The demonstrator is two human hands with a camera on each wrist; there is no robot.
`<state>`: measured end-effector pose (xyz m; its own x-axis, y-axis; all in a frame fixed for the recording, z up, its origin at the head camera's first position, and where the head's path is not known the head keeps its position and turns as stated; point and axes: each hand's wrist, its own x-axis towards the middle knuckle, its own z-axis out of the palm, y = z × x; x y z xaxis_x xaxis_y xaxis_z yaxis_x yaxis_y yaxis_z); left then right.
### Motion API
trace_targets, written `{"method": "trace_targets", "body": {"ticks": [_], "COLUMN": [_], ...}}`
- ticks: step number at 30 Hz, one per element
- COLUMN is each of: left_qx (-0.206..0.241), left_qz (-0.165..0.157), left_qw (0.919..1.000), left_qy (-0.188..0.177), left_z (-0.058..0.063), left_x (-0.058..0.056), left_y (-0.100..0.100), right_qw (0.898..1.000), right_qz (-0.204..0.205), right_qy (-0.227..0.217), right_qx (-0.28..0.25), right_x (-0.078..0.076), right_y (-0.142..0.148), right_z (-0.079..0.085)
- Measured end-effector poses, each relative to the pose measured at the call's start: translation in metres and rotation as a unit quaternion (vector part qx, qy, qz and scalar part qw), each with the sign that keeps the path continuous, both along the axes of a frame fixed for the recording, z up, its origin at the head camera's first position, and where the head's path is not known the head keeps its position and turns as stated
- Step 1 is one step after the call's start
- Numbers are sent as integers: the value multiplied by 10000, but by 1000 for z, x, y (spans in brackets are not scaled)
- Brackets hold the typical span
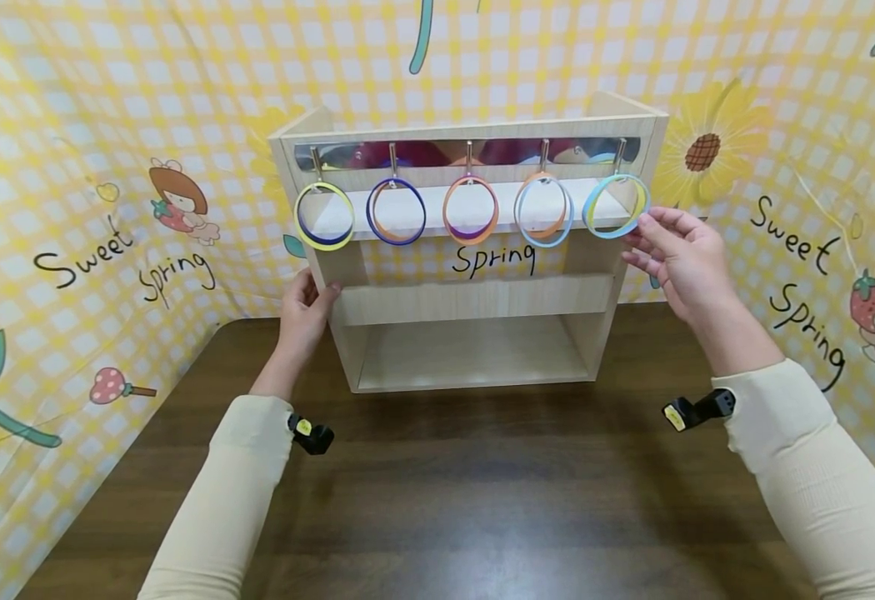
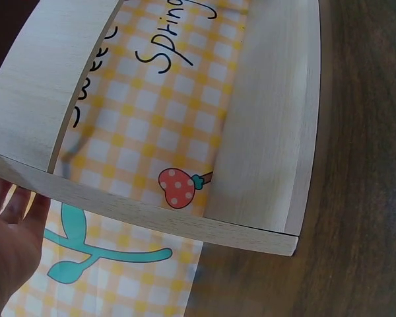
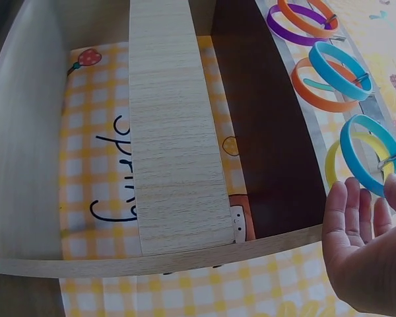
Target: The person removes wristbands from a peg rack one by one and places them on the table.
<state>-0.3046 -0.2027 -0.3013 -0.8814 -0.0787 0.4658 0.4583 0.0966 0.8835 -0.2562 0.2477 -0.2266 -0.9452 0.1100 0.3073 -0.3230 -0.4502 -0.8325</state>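
Observation:
A pale wooden shelf rack (image 1: 475, 300) stands on the table, with silicone wristbands hanging in pairs from metal hooks along its upper front. My left hand (image 1: 304, 308) grips the rack's left side panel (image 2: 145, 214), thumb at the front edge; the left wrist view shows only part of this hand. At the far-right hook, my right hand (image 1: 681, 250) pinches the lower edge of a light blue wristband (image 3: 358, 165), which hangs in front of a yellow wristband (image 3: 331, 162). Beside these hang a light blue wristband (image 3: 336, 76) and an orange wristband (image 3: 310, 99).
Farther left hang a red-orange wristband (image 1: 447, 212), a dark blue wristband (image 1: 369, 212) and a yellow wristband (image 1: 299, 225), each with another band behind. A shiny metal strip (image 1: 430, 156) carries the hooks. Checked cloth (image 1: 242, 75) surrounds the dark wooden table (image 1: 482, 492).

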Motion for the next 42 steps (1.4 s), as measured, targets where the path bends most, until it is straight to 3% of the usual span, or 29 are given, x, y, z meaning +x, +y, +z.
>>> {"method": "trace_targets", "body": {"ticks": [18, 29, 36, 42], "left_qx": [86, 86, 26, 45], "left_qz": [-31, -15, -7, -101], "left_qw": [9999, 9999, 10000, 9999], "left_qy": [65, 51, 36, -40], "left_z": [-1, -19, -17, -10], "left_x": [-1, -23, -21, -15], "left_y": [-2, -11, -11, -9], "right_qw": [9990, 9967, 9952, 9949], "right_qz": [160, 157, 376, 725], "right_qy": [50, 211, 321, 343], "right_qx": [-408, -770, -842, -608], "right_x": [8, 22, 35, 42], "right_y": [-1, -7, -20, -36], "right_z": [12, 27, 31, 23]}}
